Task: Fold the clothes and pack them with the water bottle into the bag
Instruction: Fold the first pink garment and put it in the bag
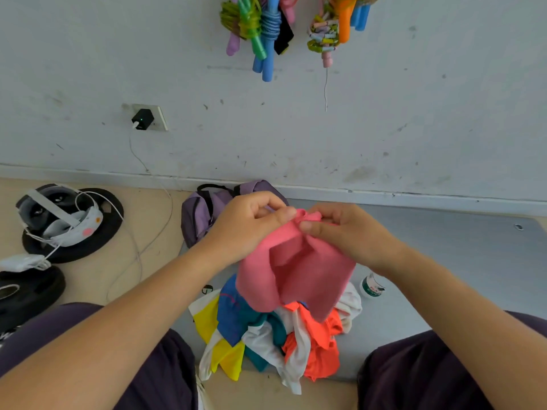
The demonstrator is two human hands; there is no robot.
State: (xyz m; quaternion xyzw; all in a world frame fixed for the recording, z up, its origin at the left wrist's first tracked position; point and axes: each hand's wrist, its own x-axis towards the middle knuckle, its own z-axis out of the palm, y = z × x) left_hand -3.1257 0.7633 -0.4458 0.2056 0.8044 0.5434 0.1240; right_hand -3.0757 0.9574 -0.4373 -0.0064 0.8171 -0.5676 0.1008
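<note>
A pink garment hangs in the air in front of me, held up by its top edge. My left hand pinches that edge from the left and my right hand pinches it from the right, close together. Under it a heap of clothes in yellow, blue, teal, white and orange lies on the grey mat. The purple bag lies behind my left hand by the wall, partly hidden. The water bottle stands on the mat right of the heap, below my right wrist.
Black weight plates lie on the wooden floor at the left, one carrying a headset with white cables. A charger sits in a wall socket. Coloured skipping ropes hang on the wall above. My knees frame the heap.
</note>
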